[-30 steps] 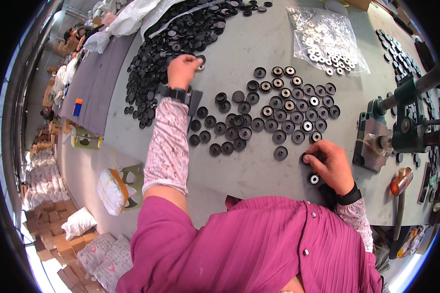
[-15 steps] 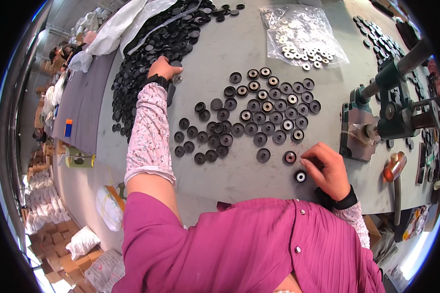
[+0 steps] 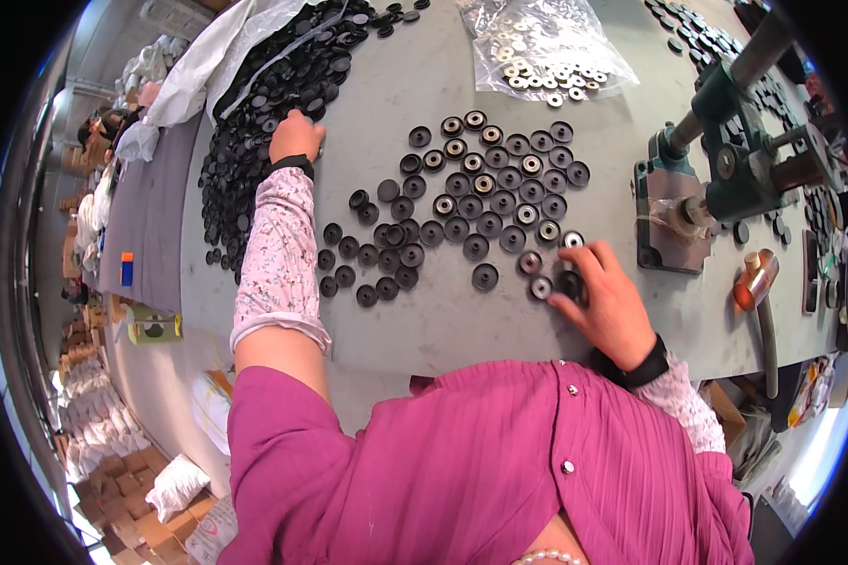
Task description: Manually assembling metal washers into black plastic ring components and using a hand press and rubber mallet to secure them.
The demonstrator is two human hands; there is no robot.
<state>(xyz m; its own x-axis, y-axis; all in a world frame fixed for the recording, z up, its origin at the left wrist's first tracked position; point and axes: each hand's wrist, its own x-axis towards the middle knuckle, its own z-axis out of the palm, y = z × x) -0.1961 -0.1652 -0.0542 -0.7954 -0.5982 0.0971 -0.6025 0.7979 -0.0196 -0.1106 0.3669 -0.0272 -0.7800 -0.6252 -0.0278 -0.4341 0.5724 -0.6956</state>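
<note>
At the inner edge of a heap of black discs (image 3: 236, 174), my left hand (image 3: 295, 137) has its fingers curled in. Its fingertips are hidden, so what it grips does not show. My right hand (image 3: 611, 299) is low over the table, thumb and fingers apart. A dark, blurred disc (image 3: 569, 283) lies between them. By the thumb is a black wheel with a silver centre (image 3: 541, 288), and by the fingertips a wheel with a pale ring (image 3: 573, 241). A reddish-centred wheel (image 3: 530, 263) sits just left of these. Many black wheels (image 3: 488, 223), several with metal rings, spread across the middle.
A clear bag of white rings (image 3: 546, 56) lies at the back. To the right stands a green metal press (image 3: 669, 212); a hammer with a copper-coloured head (image 3: 756, 282) lies near it. More black discs (image 3: 702, 42) are at the far right. A white sack (image 3: 198, 71) borders the heap.
The view has shifted, moving the table up and left. My left hand has curled in at the heap. My right hand has opened from a near-pinch, and more wheels now show beside its fingers.
</note>
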